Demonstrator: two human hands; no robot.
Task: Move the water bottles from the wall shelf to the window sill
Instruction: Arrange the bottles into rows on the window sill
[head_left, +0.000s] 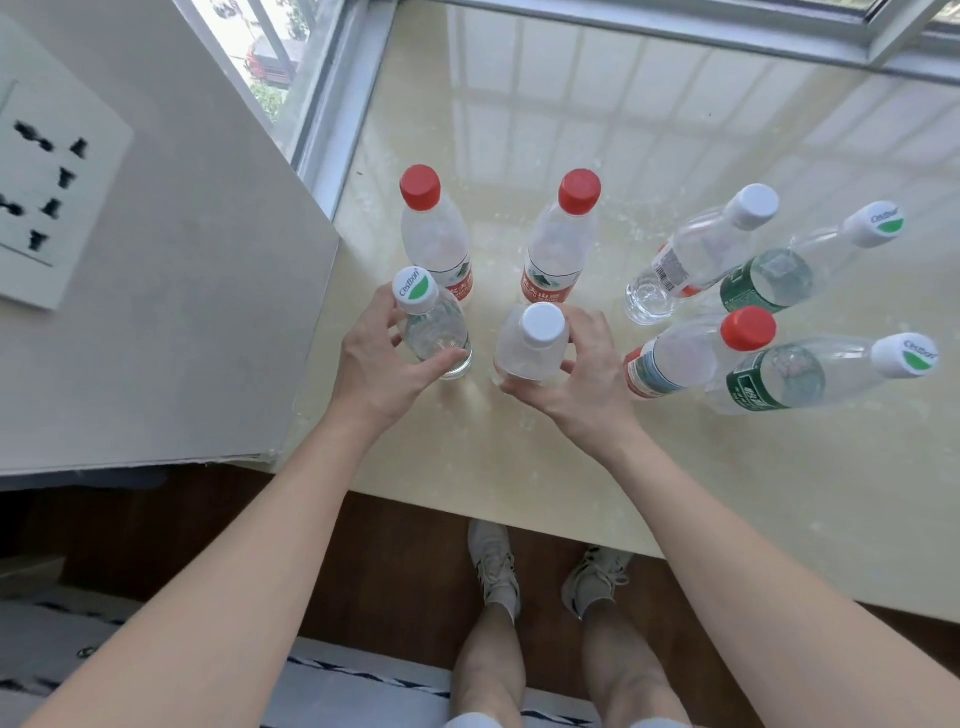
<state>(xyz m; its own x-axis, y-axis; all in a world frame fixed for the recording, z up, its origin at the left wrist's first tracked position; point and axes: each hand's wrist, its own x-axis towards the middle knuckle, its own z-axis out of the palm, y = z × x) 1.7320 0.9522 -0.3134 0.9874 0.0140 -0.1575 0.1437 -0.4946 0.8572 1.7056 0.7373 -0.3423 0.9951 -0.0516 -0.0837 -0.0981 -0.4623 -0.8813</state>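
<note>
The window sill (675, 467), a pale glossy slab, filled most of the view and mirrored the window frame (649, 23) along its far side; its near edge ran above a dark wooden floor (405, 561), and broad bare room lay to the right and front of the bottles. A plain wall (197, 312) closed the sill's left edge, carrying a socket plate (47, 202) whose slots were blurred and whose left part was cut off.

Eight water bottles stood upright on the sill. At the back were two red-capped bottles (436, 234) (558, 244) with red labels whose print was too small to read. To the right stood a tight cluster of four: a white-capped bottle (696, 254) showing a barcode, two green-labelled bottles (769, 280) (795, 374) with "Cestbon" on their caps, and a third red-capped bottle (680, 358) partly hidden between them.

The left hand (374, 358) had its grip curled round a clear bottle (434, 332) capped "Cestbon", resting on the sill near the wall. The right hand (576, 374) gripped a frosted bottle (530, 348) with a plain white cap, just beside it; its label was hidden by the fingers. Whether either base was lifted could not be told.

Below, two pale shoes (493, 566) stood on the floor, beside a rug (332, 680) cut off by the frame.
</note>
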